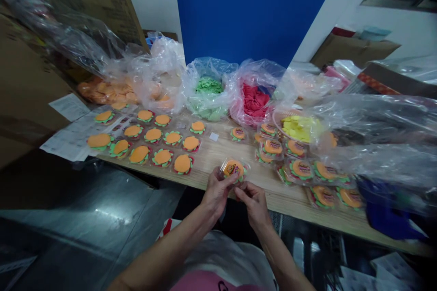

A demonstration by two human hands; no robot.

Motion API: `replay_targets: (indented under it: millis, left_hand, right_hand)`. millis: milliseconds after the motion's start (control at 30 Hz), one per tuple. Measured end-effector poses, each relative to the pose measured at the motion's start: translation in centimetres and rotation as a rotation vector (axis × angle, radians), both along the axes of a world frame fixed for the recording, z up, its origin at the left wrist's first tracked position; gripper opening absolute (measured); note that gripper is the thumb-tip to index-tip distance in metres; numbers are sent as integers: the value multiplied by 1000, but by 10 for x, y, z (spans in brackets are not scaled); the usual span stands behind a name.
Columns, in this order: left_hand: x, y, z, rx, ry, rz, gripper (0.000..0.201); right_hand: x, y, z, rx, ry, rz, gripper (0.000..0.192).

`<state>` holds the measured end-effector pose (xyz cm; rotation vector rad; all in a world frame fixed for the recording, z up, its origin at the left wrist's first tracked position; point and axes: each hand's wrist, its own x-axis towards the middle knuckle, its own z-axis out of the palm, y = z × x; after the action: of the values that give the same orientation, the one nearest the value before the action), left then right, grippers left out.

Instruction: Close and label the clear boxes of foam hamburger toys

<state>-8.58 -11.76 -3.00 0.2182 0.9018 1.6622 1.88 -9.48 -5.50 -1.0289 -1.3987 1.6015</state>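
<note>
A clear plastic box with a toy burger inside, orange bun on top and a dark printed logo, is held over the front edge of the table. My left hand is closed around its left side, thumb lying across the top. With its fingers pinched, my right hand grips the near right edge of the same box. To the left, several open boxes with toy burgers stand in rows, their orange tops without a logo. Closed boxes with logos are stacked on the right.
Along the back of the wooden table stand plastic bags with green pieces, red pieces and orange pieces. A basket holds yellow pieces. Crumpled clear plastic covers the right end. Cardboard boxes rise at left.
</note>
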Motion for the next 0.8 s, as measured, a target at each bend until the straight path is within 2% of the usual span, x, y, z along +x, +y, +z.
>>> replay_targets:
  millis: [267,500,667,800]
  left_hand:
    - [0,-1,-2,-18,4,-17,32]
    - [-3,-5,-8,5,12,-40,30]
    - [-3,-11,-5,7,88,-109,33]
    - [-1,-15,-2,17,179,-179,35]
  right_hand:
    - [0,-3,-5,76,-33,-7,29]
    - [15,5,5,62,-47,167,25]
    - [23,21,15,201,-102,-5,25]
    - [26,31,15,231,-129,-30,22]
